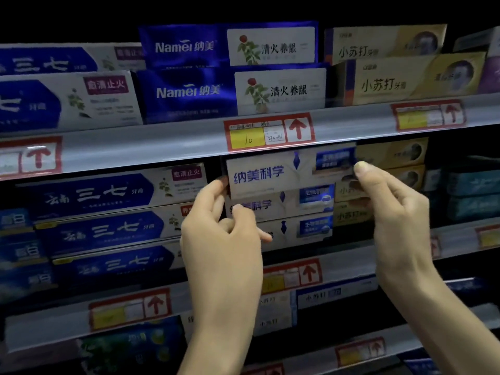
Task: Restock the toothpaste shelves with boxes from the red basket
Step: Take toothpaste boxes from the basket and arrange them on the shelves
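Note:
A white toothpaste box with blue lettering lies on top of a stack of two like boxes on the middle shelf. My left hand grips its left end with the fingertips. My right hand pinches its right end, thumb on the front face. The box sits just under the upper shelf's rail. The red basket is out of view.
Blue-and-white boxes are stacked to the left, yellow boxes to the right, teal ones farther right. The upper shelf holds dark blue boxes and yellow boxes. Red price tags line the rails. Lower shelves hold more boxes.

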### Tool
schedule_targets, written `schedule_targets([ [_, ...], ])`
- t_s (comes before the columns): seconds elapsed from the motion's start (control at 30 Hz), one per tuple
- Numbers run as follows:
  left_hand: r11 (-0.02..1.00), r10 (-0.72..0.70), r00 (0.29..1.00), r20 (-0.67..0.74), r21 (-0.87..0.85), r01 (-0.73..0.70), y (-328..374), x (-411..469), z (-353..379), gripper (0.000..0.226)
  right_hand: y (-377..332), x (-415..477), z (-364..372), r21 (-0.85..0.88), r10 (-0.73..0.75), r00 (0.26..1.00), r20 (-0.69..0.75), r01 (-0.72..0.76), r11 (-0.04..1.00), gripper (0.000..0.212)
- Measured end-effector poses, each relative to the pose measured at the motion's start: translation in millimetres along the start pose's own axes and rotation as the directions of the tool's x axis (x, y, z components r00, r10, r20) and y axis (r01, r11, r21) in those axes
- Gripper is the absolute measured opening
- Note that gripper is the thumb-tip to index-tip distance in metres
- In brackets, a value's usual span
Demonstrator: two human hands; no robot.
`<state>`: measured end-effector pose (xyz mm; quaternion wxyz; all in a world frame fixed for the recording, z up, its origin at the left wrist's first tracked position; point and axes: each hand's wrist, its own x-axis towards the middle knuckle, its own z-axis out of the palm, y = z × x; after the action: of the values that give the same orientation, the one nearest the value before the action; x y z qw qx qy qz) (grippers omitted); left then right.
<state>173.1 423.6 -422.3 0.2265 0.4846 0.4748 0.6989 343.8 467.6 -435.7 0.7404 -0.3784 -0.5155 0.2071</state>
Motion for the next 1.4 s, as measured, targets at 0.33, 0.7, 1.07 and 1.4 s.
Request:
schedule_targets([
  [0.33,0.994,-0.018,0.997,0.069,0.107,0.011,-8,27,1,0.023,28,12,9,0.053,-0.02,0.996,0.085,0.016,0.998,0.05],
  [0.7,0.967,-0.149,0.987,0.068,0.218,0.131,-11,21,8,0.049,26,4,12,-0.035,0.036,0.995,0.092,-0.033,0.999,0.034],
  [1.07,0.978,-0.075,0.997,0.025,0.195,0.068,-13,8,7,0.058,27,-4,13,-0.06,0.095,0.99,0.104,-0.089,0.994,0.031],
  [1.4,0.953,0.118,0.987,0.111,-0.29,-0.081,-20,-10,-21,0.02,0,-44,-7,0.132,0.197,0.98,0.027,-0.199,0.971,0.066],
])
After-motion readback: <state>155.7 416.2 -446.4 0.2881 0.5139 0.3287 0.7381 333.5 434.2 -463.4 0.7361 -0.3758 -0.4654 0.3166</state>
